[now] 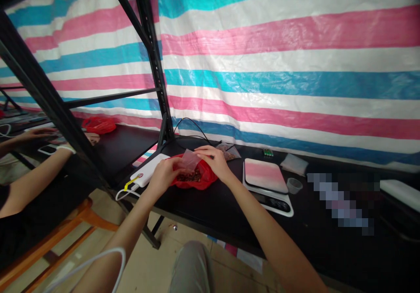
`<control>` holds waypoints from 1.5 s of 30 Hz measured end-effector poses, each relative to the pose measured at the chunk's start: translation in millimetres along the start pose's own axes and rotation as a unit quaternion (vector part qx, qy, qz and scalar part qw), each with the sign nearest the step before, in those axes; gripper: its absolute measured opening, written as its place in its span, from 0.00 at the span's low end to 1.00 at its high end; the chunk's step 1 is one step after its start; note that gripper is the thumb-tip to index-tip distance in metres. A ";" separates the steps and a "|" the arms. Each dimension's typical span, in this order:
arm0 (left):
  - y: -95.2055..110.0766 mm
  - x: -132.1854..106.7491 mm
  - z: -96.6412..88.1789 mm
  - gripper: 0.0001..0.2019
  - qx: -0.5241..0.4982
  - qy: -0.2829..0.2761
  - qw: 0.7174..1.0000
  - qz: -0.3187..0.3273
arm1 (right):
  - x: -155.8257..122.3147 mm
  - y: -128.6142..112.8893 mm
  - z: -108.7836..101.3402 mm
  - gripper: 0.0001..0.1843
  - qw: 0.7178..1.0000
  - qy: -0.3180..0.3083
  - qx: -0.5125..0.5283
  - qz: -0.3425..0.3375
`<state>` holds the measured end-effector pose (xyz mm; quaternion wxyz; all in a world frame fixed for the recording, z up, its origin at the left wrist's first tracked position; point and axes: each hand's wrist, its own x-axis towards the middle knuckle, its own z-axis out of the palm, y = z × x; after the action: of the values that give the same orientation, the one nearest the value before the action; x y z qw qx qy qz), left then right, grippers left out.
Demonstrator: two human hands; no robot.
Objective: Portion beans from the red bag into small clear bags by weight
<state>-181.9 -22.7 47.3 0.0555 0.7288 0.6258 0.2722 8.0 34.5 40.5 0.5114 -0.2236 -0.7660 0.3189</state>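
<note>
Both of my hands hold a small clear plastic bag over a red plastic bag. The red bag lies open on the black table, with small brown pieces that look like beans or nuts inside. My left hand pinches the clear bag's left side, fingers closed. On the right, my right hand has its fingers closed on the bag's upper edge. Whether anything is in the clear bag cannot be made out.
A kitchen scale stands to the right, beside a small clear cup. Filled clear bags, a stack of clear bags and batteries lie behind. A white power bank with cable is left. Another person's arm shows beyond the black shelf post.
</note>
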 end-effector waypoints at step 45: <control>-8.3 -5.3 -6.7 0.12 -0.044 0.092 0.995 -0.018 | -6.1 15.8 11.8 0.06 0.994 0.035 -0.078 0.063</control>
<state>-192.8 -27.7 47.7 0.0346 0.6865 0.6284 0.3643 -0.4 38.3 22.0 0.4978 -0.3215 -0.7549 0.2812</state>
